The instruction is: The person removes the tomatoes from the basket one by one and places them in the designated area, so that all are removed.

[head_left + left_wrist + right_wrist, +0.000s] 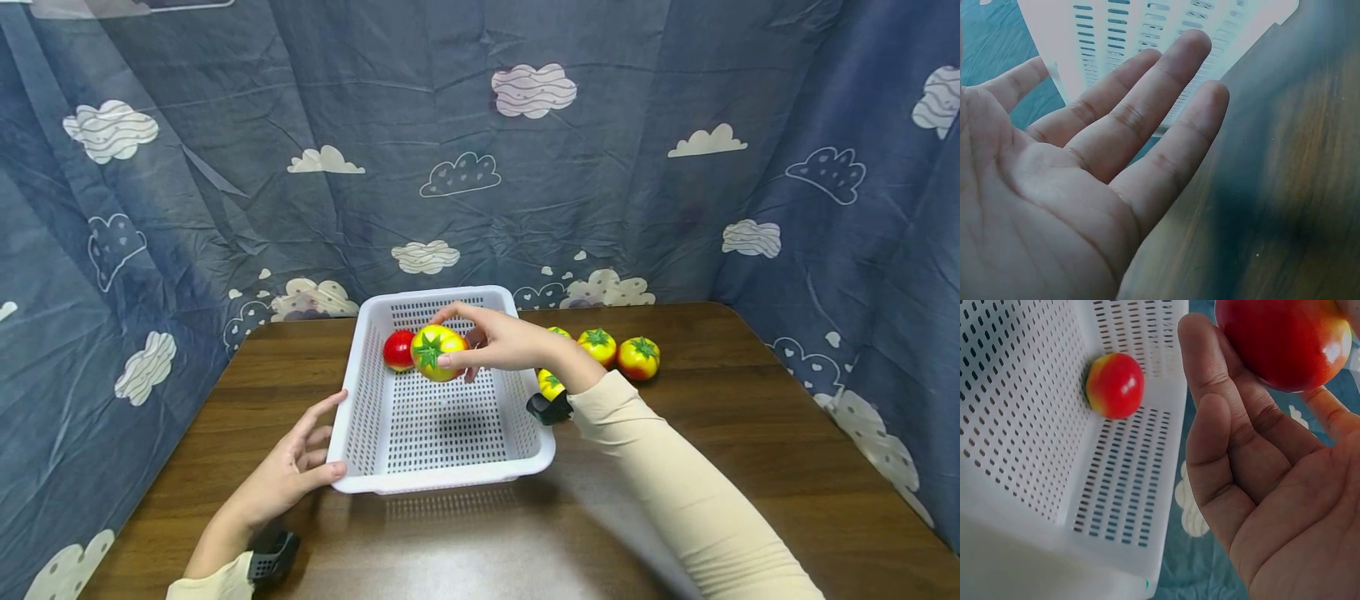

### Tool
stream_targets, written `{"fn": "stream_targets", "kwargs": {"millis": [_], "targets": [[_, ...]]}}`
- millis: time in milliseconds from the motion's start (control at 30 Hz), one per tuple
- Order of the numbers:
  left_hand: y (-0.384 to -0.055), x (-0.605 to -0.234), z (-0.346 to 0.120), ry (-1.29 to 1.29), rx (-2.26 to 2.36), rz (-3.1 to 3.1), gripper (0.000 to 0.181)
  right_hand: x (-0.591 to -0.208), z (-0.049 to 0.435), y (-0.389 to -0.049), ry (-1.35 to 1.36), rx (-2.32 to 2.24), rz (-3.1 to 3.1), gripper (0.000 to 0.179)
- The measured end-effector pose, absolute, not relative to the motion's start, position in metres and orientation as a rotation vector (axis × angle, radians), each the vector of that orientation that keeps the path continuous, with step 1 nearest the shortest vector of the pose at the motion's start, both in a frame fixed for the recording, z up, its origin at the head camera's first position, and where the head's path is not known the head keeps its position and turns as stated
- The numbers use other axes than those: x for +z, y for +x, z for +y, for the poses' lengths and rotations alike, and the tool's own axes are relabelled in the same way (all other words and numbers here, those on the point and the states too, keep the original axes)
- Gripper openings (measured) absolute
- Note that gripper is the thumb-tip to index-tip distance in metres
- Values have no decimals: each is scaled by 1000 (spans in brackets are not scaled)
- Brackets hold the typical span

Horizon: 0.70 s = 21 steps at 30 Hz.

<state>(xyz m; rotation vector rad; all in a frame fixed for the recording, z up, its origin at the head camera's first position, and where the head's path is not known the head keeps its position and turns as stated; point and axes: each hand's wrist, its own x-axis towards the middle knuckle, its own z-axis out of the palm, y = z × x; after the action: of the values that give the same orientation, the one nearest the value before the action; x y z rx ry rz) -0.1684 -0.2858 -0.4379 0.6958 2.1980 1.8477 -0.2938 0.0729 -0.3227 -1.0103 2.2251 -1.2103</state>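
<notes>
Over the white plastic basket (442, 481), my right hand (510, 340) pinches a yellow-and-red toy tomato (437, 352) with a green leafy top. The right wrist view shows its glossy red underside held at the fingertips, above the basket's side. Another tomato (399, 350), its red side showing, lies inside the basket by the left wall; it also appears as a red and yellow tomato (1115, 385) in the right wrist view. My left hand (288, 467) touches the basket's left rim with index finger and thumb, its fingers mostly straight in the left wrist view.
Right of the basket several more tomatoes sit on the brown wooden table (720, 433), among them a yellow-and-red tomato (639, 358) at the outer end. My right forearm partly covers some. A blue cloud-patterned curtain (465, 225) hangs behind the table and along both sides.
</notes>
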Motion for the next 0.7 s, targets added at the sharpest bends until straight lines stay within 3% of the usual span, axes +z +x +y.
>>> {"fn": "stream_targets", "kwargs": {"millis": [700], "targets": [[-167, -435, -285, 659, 1847, 2319, 87, -320, 124, -274, -992, -1354, 2238, 57]]}}
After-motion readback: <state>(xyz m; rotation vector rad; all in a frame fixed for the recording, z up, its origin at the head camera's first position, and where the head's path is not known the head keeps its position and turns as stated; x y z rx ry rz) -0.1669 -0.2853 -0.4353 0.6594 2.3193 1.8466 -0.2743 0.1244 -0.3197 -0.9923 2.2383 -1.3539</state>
